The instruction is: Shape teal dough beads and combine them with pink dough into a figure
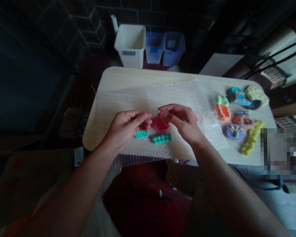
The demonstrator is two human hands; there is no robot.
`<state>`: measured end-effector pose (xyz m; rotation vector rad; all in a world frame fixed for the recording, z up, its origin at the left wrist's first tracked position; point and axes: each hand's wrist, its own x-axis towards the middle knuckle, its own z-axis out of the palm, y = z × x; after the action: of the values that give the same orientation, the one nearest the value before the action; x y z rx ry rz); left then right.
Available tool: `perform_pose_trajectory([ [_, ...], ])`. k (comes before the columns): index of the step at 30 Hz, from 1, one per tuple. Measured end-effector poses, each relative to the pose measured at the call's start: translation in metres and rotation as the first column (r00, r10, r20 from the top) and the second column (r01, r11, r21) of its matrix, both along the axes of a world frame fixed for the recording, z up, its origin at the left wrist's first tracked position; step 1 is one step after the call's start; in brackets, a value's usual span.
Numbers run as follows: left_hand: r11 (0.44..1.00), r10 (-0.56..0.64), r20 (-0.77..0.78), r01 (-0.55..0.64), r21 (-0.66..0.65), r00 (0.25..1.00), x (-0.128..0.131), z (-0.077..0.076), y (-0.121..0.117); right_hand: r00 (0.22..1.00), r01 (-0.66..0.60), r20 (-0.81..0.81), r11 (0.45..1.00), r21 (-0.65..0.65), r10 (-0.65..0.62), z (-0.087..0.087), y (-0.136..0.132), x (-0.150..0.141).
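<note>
My left hand point(128, 126) is raised over the bubble wrap point(123, 102), thumb pressed to its curled fingers. Anything in that pinch is too small or hidden to make out. Facing it, my right hand point(181, 120) has thumb and forefinger brought close, the other fingers curled; what they hold, if anything, does not show. Between the hands lies a pinkish-red clay lump point(160, 125) on the wrap, with more pink partly hidden behind my right hand. Nearer to me are two teal clay pieces made of small balls, one block point(162, 139) and one smaller block point(141, 134) beside my left hand.
Clay shapes sit at the table's right: an orange and green piece point(222, 112), a blue and grey one point(241, 98), a purple disc point(234, 132) and a yellow strip point(252, 138). Beyond the far edge stand a white bin point(131, 54) and two clear bins point(154, 49).
</note>
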<state>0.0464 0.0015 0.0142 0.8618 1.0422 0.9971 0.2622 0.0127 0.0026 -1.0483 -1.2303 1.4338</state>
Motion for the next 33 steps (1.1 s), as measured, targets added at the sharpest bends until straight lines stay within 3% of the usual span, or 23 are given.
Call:
perform_pose_trajectory([
  [9, 0.999, -0.018, 0.042, 0.017, 0.034, 0.999, 0.015, -0.010, -0.008, 0.986, -0.152, -0.036, 0.968, 0.198, 0.162, -0.004, -0.009, -0.021],
  [14, 0.999, -0.013, -0.046, 0.014, 0.036, 0.999, 0.020, -0.009, -0.011, 0.989, -0.135, 0.102, 0.943, 0.305, 0.108, -0.001, -0.010, -0.020],
  [18, 0.994, -0.029, -0.261, 0.056, 0.095, 0.965, 0.009, -0.004, -0.007, 0.960, -0.099, 0.279, 0.937, 0.336, 0.002, -0.004, -0.007, -0.013],
  [21, 0.967, 0.076, -0.526, 0.067, 0.248, 0.847, -0.007, -0.001, -0.003, 0.963, 0.005, 0.258, 0.965, 0.261, -0.074, -0.009, -0.004, -0.008],
  [24, 0.905, 0.091, -0.757, 0.263, 0.334, 0.647, -0.021, 0.001, -0.002, 0.971, 0.082, 0.205, 0.974, 0.212, -0.126, -0.012, -0.001, -0.004],
  [28, 0.822, 0.070, -0.892, 0.480, 0.305, 0.446, -0.026, -0.001, -0.010, 0.978, 0.140, 0.135, 0.982, 0.130, -0.157, -0.012, 0.000, -0.001],
  [33, 0.801, 0.034, -0.950, 0.560, 0.212, 0.311, -0.020, -0.008, -0.019, 0.990, 0.142, -0.001, 0.990, 0.009, -0.142, -0.006, 0.000, -0.006],
])
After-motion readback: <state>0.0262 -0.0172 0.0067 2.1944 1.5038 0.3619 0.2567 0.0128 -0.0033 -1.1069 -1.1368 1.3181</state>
